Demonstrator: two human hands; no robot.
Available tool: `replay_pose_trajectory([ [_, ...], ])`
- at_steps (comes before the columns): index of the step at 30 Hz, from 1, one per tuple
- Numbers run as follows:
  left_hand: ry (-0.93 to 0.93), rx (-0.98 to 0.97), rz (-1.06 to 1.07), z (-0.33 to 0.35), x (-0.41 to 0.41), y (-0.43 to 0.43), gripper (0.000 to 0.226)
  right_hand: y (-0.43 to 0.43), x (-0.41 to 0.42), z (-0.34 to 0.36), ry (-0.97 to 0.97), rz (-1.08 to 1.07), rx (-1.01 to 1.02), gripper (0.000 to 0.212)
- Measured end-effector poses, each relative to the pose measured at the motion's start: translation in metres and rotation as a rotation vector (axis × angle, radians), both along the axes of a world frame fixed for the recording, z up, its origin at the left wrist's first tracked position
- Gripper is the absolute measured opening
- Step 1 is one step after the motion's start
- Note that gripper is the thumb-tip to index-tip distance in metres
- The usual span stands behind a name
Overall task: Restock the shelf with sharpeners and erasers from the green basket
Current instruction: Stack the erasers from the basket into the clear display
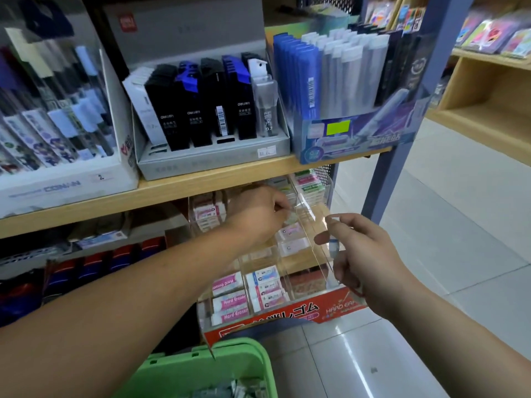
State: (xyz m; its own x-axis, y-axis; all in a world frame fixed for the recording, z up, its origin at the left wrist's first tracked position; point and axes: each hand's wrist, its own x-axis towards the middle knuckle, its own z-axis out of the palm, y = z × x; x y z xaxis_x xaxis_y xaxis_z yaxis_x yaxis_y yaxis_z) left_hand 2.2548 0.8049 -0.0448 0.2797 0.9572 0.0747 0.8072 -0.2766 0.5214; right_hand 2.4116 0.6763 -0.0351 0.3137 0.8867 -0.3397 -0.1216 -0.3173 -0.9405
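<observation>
Nearest of all sits the green basket [238, 347], low at the person's front, with small grey and white pieces inside that are too blurred to name. Both bare forearms stretch out over it toward the shelf unit.

On the right side, the right hand [370, 259] hangs at the outer wall of a clear acrylic rack [321, 271]. Its forefinger is hooked over and its thumb lies below, and the two pinch a small white and blue piece [333, 246].

Further in, the left hand [255, 216] reaches under the wooden shelf board [201, 182] into an upper compartment of the rack. Its wrist is bent and its fingers are curled downward. I cannot tell whether they grip anything.

In the rack's front compartments lie stacked pink erasers [230, 301] printed "Hard Eraser", and beside them white erasers [265, 285] with small print I cannot read. A red card [287, 314] along the rack's front reads "HARD ERA", cut off by the wrist, next to the Japanese letters "ゴム".

Up on the board, a white box [61, 188] of pens at the left says "CONAN" and carries a tag marked "2". Beside it, a grey tray [212, 159] holds upright black packs [195, 110] with pale lettering. Furthest right, a blue box [353, 136] bears a green sticker [338, 127] and the mark "0.7".
</observation>
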Motion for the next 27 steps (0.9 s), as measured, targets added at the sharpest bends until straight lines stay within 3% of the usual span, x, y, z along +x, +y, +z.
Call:
replay_pose_trajectory([
  [6,0.008,-0.073,0.032,0.005,-0.006,0.004,0.010,0.000,0.004,-0.007,0.051,0.020,-0.008,0.018],
  [12,0.559,0.032,-0.139,0.014,0.003,-0.001,0.018,0.001,0.002,-0.006,0.041,0.022,-0.006,0.015],
  [15,0.687,0.065,-0.212,0.014,0.005,-0.003,0.019,0.001,0.000,-0.006,0.030,0.024,0.003,0.015],
  [20,0.483,0.156,-0.335,-0.002,-0.014,-0.003,0.030,0.000,-0.001,-0.002,0.058,0.029,-0.021,0.014],
  [23,0.390,0.042,-0.304,-0.001,-0.019,-0.004,0.037,-0.001,-0.003,0.000,0.048,0.026,0.010,0.012],
  [25,0.246,-0.052,-0.264,0.003,-0.019,-0.008,0.036,-0.002,-0.004,0.000,0.007,0.014,0.035,0.011],
  [27,-0.015,-0.118,-0.246,0.011,-0.018,-0.019,0.029,-0.003,-0.005,0.000,-0.028,0.016,0.062,0.017],
])
